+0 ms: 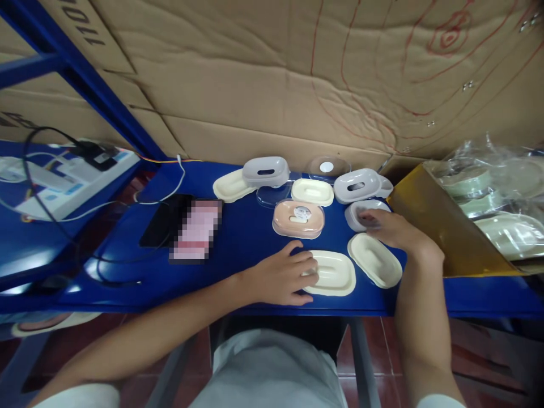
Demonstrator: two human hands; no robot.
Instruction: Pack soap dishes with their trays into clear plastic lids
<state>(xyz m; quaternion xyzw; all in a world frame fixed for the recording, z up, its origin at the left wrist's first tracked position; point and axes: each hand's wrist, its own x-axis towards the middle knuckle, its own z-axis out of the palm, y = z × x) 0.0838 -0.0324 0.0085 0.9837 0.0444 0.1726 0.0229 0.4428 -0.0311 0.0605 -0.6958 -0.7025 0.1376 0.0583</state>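
My left hand (287,277) lies over the left end of a cream oval tray (335,273), fingers spread and their tips on its rim. At the right, my right hand (393,231) has its fingers bent over the near right wall of a small grey soap dish (353,218), partly covering it. Just below that hand sits another cream tray (374,260), turned at an angle. Between and beyond my hands rests a peach soap box (297,221) with a clear cover and a round label. A third cream tray (312,192) is behind it.
Grey slotted dishes (266,170) and a clear lid (329,166) lie along the back by the cardboard wall (255,102). A phone (195,231) and a power strip (76,187) with cables are at left. A box (450,226) of bagged green dishes stands right.
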